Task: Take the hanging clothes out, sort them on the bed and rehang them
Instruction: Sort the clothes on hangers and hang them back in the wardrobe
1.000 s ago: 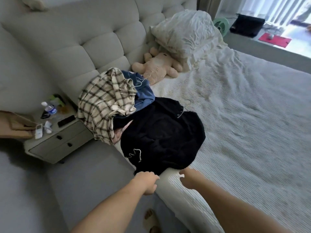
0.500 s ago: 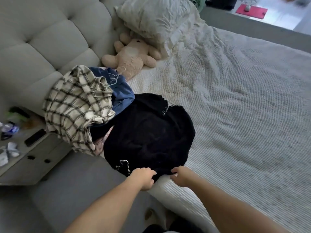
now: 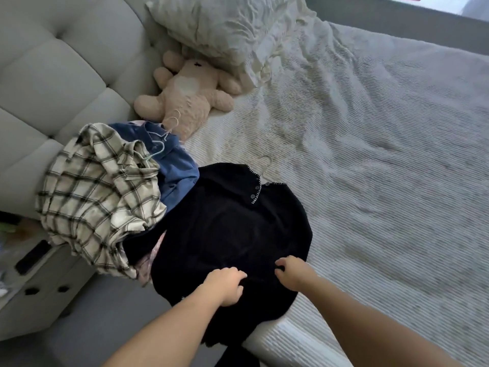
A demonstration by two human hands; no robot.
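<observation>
Hands down on the black cardigan (image 3: 225, 234) at the bed's (image 3: 383, 181) near left edge: left hand (image 3: 225, 287) bunches its hem, fingers curled; right hand (image 3: 293, 274) pinches the fabric just beside. Plaid shirt (image 3: 98, 197) heaped left.

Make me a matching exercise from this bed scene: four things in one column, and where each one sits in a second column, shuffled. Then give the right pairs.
Things
1. black garment
2. plaid shirt
3. teddy bear
4. blue garment

Places
A. lying just below the pillow, against the headboard
B. on the left of the pile, hanging over the bed's side above the nightstand
C. under the left hand and right hand at the near edge of the bed
D. tucked between the plaid and the black clothes

Pairs: 1-C, 2-B, 3-A, 4-D
</observation>
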